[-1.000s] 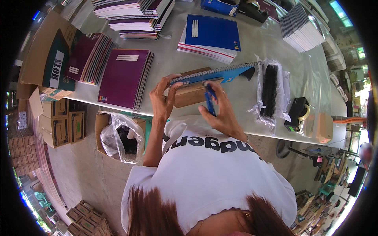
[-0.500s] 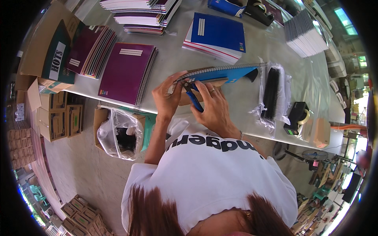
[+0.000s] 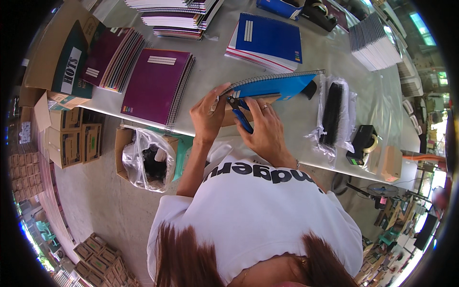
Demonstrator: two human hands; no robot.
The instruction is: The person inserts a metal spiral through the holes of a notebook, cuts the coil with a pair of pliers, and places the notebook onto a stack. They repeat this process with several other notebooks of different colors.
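A blue spiral notebook [image 3: 282,86] stands tilted on the table in front of me, its wire coil along the upper edge. My left hand [image 3: 209,115] grips the notebook's left end, fingers closed at the coil. My right hand [image 3: 265,129] is closed around blue-handled pliers [image 3: 242,117]. The pliers' dark jaws are at the left end of the coil, close to my left fingers; whether they bite the wire cannot be made out. A brown board shows below the blue cover, partly hidden by my right hand.
Maroon spiral notebooks [image 3: 155,88] lie to the left by an open carton [image 3: 50,57]. Blue notebooks [image 3: 270,43] are stacked beyond. On the right are black wire coils in plastic [image 3: 332,112] and a tape dispenser [image 3: 362,145]. A plastic-lined box [image 3: 148,160] stands below the table edge.
The notebook's blue cover has tilted to show more of its face. Both hands and the pliers remain at the coil's left end, with only a slight shift in view.
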